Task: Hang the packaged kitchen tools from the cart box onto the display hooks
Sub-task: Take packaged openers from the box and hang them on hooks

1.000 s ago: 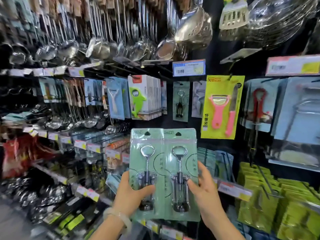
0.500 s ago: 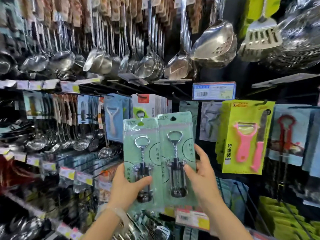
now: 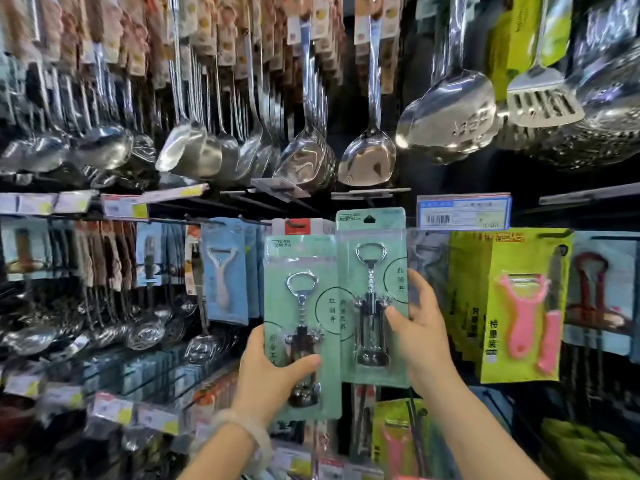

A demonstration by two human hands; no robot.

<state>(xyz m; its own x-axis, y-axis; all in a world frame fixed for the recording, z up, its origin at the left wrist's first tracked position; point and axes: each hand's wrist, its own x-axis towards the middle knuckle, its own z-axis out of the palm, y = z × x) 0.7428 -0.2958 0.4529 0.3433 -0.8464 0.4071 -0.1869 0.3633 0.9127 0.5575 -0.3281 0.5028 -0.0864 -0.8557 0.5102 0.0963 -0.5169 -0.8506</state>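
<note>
Two green-carded corkscrew packages are held up in front of the display wall. My left hand (image 3: 273, 375) grips the lower part of the left package (image 3: 301, 271), thumb across its front. My right hand (image 3: 417, 327) pinches the right edge of the right package (image 3: 372, 237), which sits higher, its hang hole near a dark hook row under the blue price tag (image 3: 464, 211). More of the same green packs hang just behind the right package, mostly hidden.
Steel ladles and spatulas (image 3: 367, 157) hang overhead. A yellow peeler pack (image 3: 523, 306) hangs right of my hand, a blue peeler pack (image 3: 223, 271) to the left. Price-tag rails and skimmers (image 3: 145, 330) fill the lower left.
Both packages have risen toward the hook row, and the right one has gone higher than the left. The view has tilted upward and closer to the wall.
</note>
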